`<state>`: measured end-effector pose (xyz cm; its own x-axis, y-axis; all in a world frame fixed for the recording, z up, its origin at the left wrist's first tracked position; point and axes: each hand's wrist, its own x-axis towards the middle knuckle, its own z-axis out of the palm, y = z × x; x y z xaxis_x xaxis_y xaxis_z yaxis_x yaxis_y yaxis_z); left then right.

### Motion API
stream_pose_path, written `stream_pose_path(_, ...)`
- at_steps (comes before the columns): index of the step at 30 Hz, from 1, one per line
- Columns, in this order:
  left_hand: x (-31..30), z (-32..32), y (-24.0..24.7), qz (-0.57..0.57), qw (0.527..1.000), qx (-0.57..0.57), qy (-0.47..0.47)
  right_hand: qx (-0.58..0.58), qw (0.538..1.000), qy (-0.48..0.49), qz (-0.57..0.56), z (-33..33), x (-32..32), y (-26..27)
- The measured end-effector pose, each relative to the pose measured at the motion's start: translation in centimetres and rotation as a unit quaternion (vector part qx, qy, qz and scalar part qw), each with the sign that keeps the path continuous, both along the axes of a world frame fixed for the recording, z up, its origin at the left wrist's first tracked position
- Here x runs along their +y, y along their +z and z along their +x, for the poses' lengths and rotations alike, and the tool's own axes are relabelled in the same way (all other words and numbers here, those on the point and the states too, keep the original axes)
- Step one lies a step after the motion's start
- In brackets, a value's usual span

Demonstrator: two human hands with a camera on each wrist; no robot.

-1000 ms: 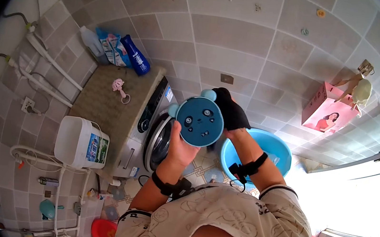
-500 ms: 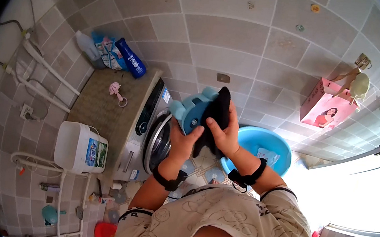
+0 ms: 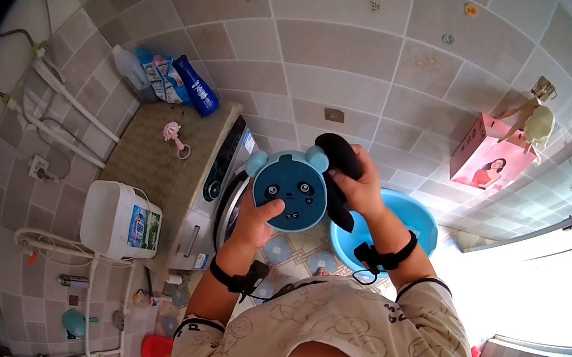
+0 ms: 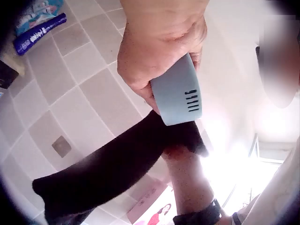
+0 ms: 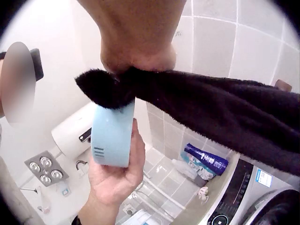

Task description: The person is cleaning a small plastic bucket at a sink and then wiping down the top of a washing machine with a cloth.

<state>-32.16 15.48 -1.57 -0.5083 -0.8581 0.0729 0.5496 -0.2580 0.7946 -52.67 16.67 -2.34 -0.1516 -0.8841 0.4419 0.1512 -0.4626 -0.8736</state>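
Observation:
My left hand (image 3: 256,219) grips a round blue bear-faced case (image 3: 293,205) at its lower left, the thumb lying over its face. Two pale blue ears stick up from the case, and its printed eyes face up toward the head camera. Short dark slots mark its pale side wall (image 4: 177,96) in the left wrist view. At the case's right edge, my right hand (image 3: 366,187) holds a bunched black fuzzy cloth (image 3: 338,154). A long loose length of the cloth (image 5: 225,105) stretches away from the hand in the right wrist view.
A blue basin (image 3: 411,213) stands on the floor below the right arm. To the left is a washing machine (image 3: 208,190) under a counter (image 3: 147,135) bearing bottles, a pink brush (image 3: 174,136) and a white bucket (image 3: 107,220). A pink bag (image 3: 481,150) hangs on the tiled wall.
The case tilted onto its side against the cloth, then turned back face up. My right hand, earlier covered by the cloth behind the case, now grasps it bunched at the case's right.

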Motion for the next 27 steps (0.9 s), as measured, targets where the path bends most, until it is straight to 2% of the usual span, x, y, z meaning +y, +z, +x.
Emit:
stream_pose_path(2, -0.2, -0.1, 0.0, -0.004, 1.0, 0.001, 0.012, -0.077, 0.993, 0.066, 0.064, -0.4, 0.2, 0.7)
stream_pose_path(5, 0.2, -0.2, -0.1, -0.027, 0.998, -0.048, 0.024, -0.088, 0.992, 0.091, 0.022, 0.0, 0.5, 1.5)
stream_pose_path(6, 0.4, -0.4, 0.2, -0.149, 0.974, -0.163, 0.06, -0.089, 0.992, 0.089, 0.023, -0.1, 0.6, 1.5)
stream_pose_path(7, 0.6, -0.6, 0.5, -0.267, 0.92, -0.272, 0.094, -0.038, 0.997, 0.058, 0.021, -0.2, 0.6, 1.6)
stream_pose_path(8, 0.6, -0.8, 0.6, -0.383, 0.84, -0.355, 0.145, 0.013, 0.999, 0.027, 0.019, -0.2, 0.6, 1.6)
stream_pose_path(9, 0.7, -1.1, 0.6, -0.384, 0.84, -0.354, 0.145, 0.013, 0.999, 0.026, 0.019, -0.3, 0.5, 1.5)
stream_pose_path(10, 0.9, -1.6, 0.4, -0.441, 0.794, -0.389, 0.153, 0.158, 0.985, -0.011, -0.07, -0.3, 0.4, 1.3)
stream_pose_path(11, 1.1, -1.9, 0.2, -0.494, 0.743, -0.422, 0.161, 0.299, 0.94, -0.047, -0.156, -0.1, 0.5, 1.5)
stream_pose_path(13, 0.8, -2.1, 0.0, -0.495, 0.747, -0.406, 0.179, 0.29, 0.946, -0.038, -0.14, 1.2, 1.7, 2.0)
stream_pose_path(15, 0.7, -2.4, 0.5, -0.428, 0.775, -0.415, 0.211, 0.317, 0.911, -0.157, -0.211, 2.9, 2.6, 1.9)
stream_pose_path(16, 0.8, -2.4, 0.7, -0.414, 0.788, -0.406, 0.206, 0.365, 0.883, -0.15, -0.252, 3.0, 2.9, 2.0)
stream_pose_path(18, 0.8, -2.8, 0.0, -0.411, 0.797, -0.388, 0.214, 0.399, 0.869, -0.16, -0.246, 3.4, 3.2, 3.3)
stream_pose_path(19, 1.0, -2.9, -0.3, -0.408, 0.806, -0.37, 0.219, 0.432, 0.853, -0.169, -0.238, 3.7, 3.3, 3.7)
stream_pose_path(21, 1.5, -2.9, -0.2, -0.398, 0.806, -0.389, 0.201, 0.418, 0.863, -0.175, -0.224, 3.4, 2.4, 3.5)
stream_pose_path(23, 1.8, -2.7, -0.7, -0.361, 0.779, -0.486, 0.162, 0.288, 0.948, -0.138, 0.005, 3.3, 1.7, 3.4)
stream_pose_path(24, 2.8, -3.0, 0.0, -0.4, 0.747, -0.491, 0.201, 0.273, 0.945, -0.152, 0.091, 2.6, 0.9, 3.4)
stream_pose_path(25, 2.8, -3.0, 0.1, -0.4, 0.747, -0.492, 0.201, 0.263, 0.947, -0.109, 0.146, 1.4, -0.3, 3.4)
stream_pose_path(27, 3.1, -2.8, 0.1, -0.453, 0.717, -0.492, 0.195, 0.26, 0.941, -0.099, 0.191, 0.8, -0.7, 2.7)
